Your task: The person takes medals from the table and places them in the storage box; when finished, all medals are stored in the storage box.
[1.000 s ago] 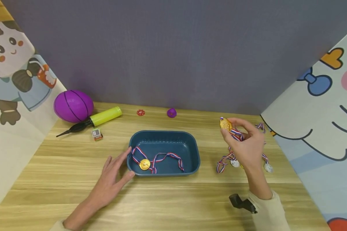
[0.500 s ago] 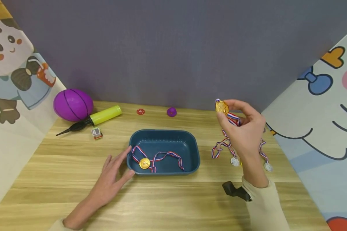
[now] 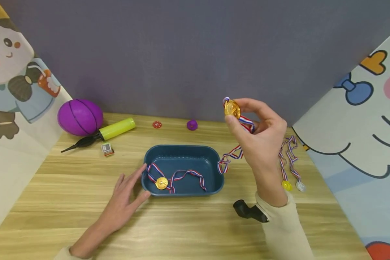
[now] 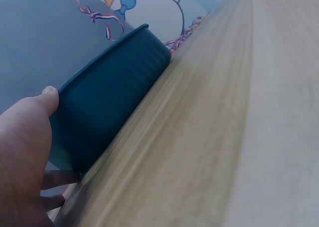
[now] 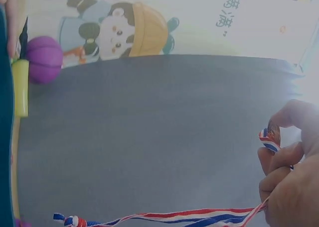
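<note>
My right hand (image 3: 258,135) is raised above the table, right of the dark blue tray (image 3: 214,155), and pinches a gold medal (image 3: 232,108) between thumb and fingers. Its red, white and blue ribbon (image 3: 229,160) hangs down over the tray's right rim. In the right wrist view the ribbon (image 5: 199,218) trails left from my curled fingers (image 5: 286,157). A second gold medal (image 3: 161,183) with ribbon lies inside the tray. My left hand (image 3: 125,200) lies flat on the table with straight fingers against the tray's left front corner; in the left wrist view the thumb (image 4: 47,100) touches the tray wall (image 4: 112,100).
More medals with ribbons (image 3: 290,169) lie on the table at the right. A purple ball (image 3: 80,117), a yellow-green pump (image 3: 107,133), a small box (image 3: 107,149), a red disc (image 3: 156,125) and a purple piece (image 3: 192,125) sit at the back. Patterned panels stand on both sides.
My right hand has lifted the gold medal up and leftward, off the pile at the right; its ribbon now hangs over the tray's right rim. The left hand has stayed in place.
</note>
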The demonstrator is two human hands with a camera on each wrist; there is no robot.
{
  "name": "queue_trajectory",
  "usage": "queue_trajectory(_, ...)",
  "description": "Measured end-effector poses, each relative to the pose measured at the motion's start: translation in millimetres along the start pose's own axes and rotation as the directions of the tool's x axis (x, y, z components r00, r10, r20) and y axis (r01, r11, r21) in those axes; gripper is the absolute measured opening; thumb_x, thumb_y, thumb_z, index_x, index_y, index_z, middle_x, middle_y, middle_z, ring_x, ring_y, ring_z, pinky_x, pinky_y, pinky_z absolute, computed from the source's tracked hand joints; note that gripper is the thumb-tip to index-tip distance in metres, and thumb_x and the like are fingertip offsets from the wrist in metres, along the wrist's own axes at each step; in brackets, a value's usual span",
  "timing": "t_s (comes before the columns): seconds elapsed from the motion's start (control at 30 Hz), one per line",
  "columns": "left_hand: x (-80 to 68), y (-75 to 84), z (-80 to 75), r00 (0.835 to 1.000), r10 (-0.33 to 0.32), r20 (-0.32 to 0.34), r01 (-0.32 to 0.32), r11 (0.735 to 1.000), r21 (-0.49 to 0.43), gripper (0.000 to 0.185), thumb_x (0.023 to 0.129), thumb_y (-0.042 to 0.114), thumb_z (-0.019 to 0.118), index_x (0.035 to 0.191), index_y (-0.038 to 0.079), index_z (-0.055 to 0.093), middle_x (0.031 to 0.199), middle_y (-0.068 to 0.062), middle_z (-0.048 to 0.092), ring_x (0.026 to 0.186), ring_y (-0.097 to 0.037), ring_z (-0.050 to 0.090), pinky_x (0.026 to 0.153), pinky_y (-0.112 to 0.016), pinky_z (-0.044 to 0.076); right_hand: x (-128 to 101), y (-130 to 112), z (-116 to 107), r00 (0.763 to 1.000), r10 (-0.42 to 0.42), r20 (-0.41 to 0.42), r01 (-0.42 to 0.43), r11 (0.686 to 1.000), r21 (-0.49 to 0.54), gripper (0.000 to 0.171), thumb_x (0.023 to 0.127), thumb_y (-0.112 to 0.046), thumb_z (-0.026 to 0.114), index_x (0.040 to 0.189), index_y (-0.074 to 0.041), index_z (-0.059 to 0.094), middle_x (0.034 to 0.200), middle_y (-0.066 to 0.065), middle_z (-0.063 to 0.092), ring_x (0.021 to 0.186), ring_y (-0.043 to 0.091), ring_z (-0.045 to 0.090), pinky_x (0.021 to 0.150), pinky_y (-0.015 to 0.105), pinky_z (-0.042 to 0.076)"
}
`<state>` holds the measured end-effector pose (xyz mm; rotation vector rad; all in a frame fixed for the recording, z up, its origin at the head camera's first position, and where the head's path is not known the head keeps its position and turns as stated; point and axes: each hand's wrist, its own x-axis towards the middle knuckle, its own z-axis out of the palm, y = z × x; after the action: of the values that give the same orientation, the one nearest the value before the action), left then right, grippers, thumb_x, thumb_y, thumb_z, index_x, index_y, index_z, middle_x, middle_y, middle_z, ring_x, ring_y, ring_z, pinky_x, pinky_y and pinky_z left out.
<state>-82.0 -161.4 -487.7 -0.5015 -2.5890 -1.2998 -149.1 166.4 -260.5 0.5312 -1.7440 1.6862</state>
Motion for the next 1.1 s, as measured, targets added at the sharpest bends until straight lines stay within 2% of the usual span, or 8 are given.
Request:
queue_trajectory(0.23, 0.6, -0.8, 0.8, 1.000, 0.006, 0.001, -0.006, 1.000, -0.001, 0.081, 0.107, 0.025, 0.074, 0.177, 0.029, 0.032, 0.170, -0.016, 0.050, 0.155, -0.047, 0.045, 0.134, -0.072, 0.006, -16.6, 9.1, 21.3, 0.997, 0.068, 0.030, -0.070, 0.994, 0.078, 0.033, 0.084, 0.006, 0.085, 0.114, 0.015, 0.076, 0.098, 0.007, 0.076, 0.069, 0.008, 0.074, 0.059, 0.020, 0.063)
queue_trajectory(0.37, 0.0, -1.0, 1.3, 1.000, -0.001, 0.003, 0.001, 1.000, 0.000, 0.081, 0.107, 0.026, 0.073, 0.177, 0.029, 0.032, 0.170, -0.016, 0.050, 0.155, -0.047, 0.045, 0.135, -0.071, 0.006, -31.6, 23.8, 30.0, 0.995, 0.074, 0.068, -0.079, 0.994, 0.073, 0.035, 0.083, 0.006, 0.085, 0.114, 0.016, 0.074, 0.099, 0.003, 0.076, 0.065, 0.008, 0.074, 0.055, 0.021, 0.062)
queue_trajectory(0.5, -0.2, -0.4, 0.5, 1.000, -0.005, 0.003, 0.005, 1.000, 0.008, 0.081, 0.107, 0.026, 0.073, 0.177, 0.028, 0.032, 0.169, -0.017, 0.051, 0.155, -0.047, 0.046, 0.134, -0.071, 0.006, -49.6, 43.4, 35.5, 0.987, 0.113, 0.112, -0.118, 0.992, 0.041, 0.032, 0.084, 0.004, 0.085, 0.114, 0.012, 0.076, 0.099, 0.002, 0.075, 0.056, 0.007, 0.070, 0.048, 0.021, 0.059)
queue_trajectory(0.73, -0.7, 0.9, -0.9, 1.000, -0.022, 0.011, 0.022, 1.000, 0.006, 0.079, 0.108, 0.027, 0.072, 0.177, 0.027, 0.032, 0.170, -0.016, 0.050, 0.156, -0.046, 0.045, 0.134, -0.071, 0.006, -74.5, 70.2, 38.4, 0.958, 0.190, 0.215, -0.192, 0.981, -0.011, 0.032, 0.085, 0.001, 0.087, 0.115, 0.006, 0.079, 0.100, 0.018, 0.074, 0.052, 0.006, 0.065, 0.045, 0.018, 0.052)
queue_trajectory(0.87, -0.4, 0.3, -0.7, 1.000, -0.023, 0.013, 0.023, 1.000, 0.008, 0.079, 0.109, 0.027, 0.072, 0.177, 0.029, 0.031, 0.170, -0.016, 0.050, 0.156, -0.046, 0.045, 0.135, -0.071, 0.006, -84.0, 77.4, 37.7, 0.931, 0.235, 0.281, -0.220, 0.972, -0.082, 0.031, 0.087, -0.001, 0.088, 0.117, 0.001, 0.081, 0.100, 0.017, 0.075, 0.051, 0.005, 0.058, 0.043, 0.017, 0.046)
queue_trajectory(1.0, -0.3, -0.1, -0.5, 1.000, -0.023, 0.013, 0.023, 1.000, 0.008, 0.080, 0.108, 0.027, 0.072, 0.177, 0.031, 0.030, 0.171, -0.015, 0.050, 0.156, -0.046, 0.045, 0.134, -0.071, 0.006, -88.8, 81.8, 36.0, 0.913, 0.253, 0.320, -0.233, 0.967, -0.101, 0.031, 0.088, 0.000, 0.089, 0.118, -0.001, 0.082, 0.104, 0.015, 0.078, 0.066, 0.008, 0.068, 0.055, 0.018, 0.056)
queue_trajectory(1.1, -0.6, 0.1, -0.5, 1.000, -0.024, 0.012, 0.024, 1.000, 0.008, 0.080, 0.108, 0.027, 0.072, 0.177, 0.030, 0.031, 0.170, -0.016, 0.050, 0.156, -0.046, 0.045, 0.134, -0.072, 0.006, -91.1, 85.5, 32.6, 0.915, 0.235, 0.327, -0.207, 0.971, -0.120, 0.031, 0.087, -0.002, 0.090, 0.117, -0.001, 0.083, 0.111, 0.013, 0.082, 0.087, 0.012, 0.076, 0.074, 0.021, 0.062)
